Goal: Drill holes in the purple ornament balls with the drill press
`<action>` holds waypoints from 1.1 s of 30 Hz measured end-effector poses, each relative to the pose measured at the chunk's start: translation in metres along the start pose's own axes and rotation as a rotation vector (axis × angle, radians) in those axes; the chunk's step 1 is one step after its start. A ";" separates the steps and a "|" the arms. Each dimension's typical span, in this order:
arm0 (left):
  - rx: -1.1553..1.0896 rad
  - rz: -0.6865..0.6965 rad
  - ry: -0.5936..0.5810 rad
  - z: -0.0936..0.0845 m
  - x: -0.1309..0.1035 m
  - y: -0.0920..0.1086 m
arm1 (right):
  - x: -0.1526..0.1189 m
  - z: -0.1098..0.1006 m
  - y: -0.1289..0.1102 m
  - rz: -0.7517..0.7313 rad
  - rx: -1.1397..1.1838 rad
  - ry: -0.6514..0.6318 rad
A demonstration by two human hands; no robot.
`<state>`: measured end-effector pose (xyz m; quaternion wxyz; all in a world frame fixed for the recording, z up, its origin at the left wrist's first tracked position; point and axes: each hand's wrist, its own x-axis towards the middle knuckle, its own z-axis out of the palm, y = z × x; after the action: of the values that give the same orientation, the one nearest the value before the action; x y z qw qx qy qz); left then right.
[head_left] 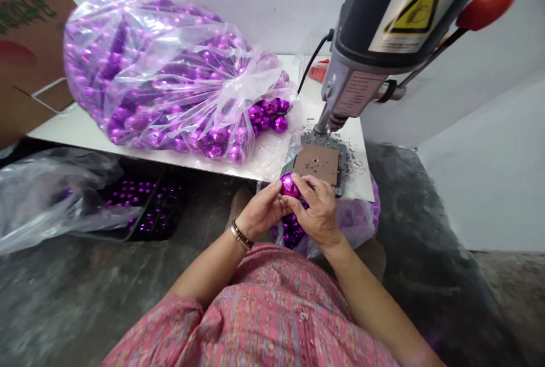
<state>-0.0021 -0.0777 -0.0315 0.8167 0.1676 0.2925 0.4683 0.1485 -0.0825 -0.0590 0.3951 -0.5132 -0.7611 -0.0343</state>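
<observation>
A shiny purple faceted ball (289,185) is held between both hands, just in front of the drill press base. My left hand (264,208) grips its left side with thumb and fingers. From the right, my right hand (317,208) has its fingers and thumb closed on the same ball. Below the hands, an open plastic bag (355,222) holds more purple balls, partly hidden by my hands. Behind the ball lies a brown board (318,163) with a small hole, on the metal base under the drill press (361,66).
A large clear bag of purple balls (162,77) lies on the white table (80,129), with several balls at its mouth. Dark shavings surround the drill base. A red-knobbed lever (485,7) sticks out right. A black crate (149,214) with plastic stands at lower left, a cardboard box (34,43) upper left.
</observation>
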 end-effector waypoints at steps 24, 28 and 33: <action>0.998 0.635 0.929 -0.126 -0.064 0.166 | -0.161 0.030 0.088 0.557 -0.092 -1.312; 1.551 0.686 0.882 -0.059 0.026 0.116 | -0.159 0.028 0.091 0.586 -0.068 -1.291; 1.599 0.632 1.098 -0.029 0.088 0.099 | -0.162 0.024 0.095 0.618 -0.043 -1.262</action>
<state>-0.0525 0.0481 -0.0277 0.0578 0.4956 0.7963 0.3421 0.2374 -0.1487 -0.2121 -0.1407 -0.6357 -0.6633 0.3689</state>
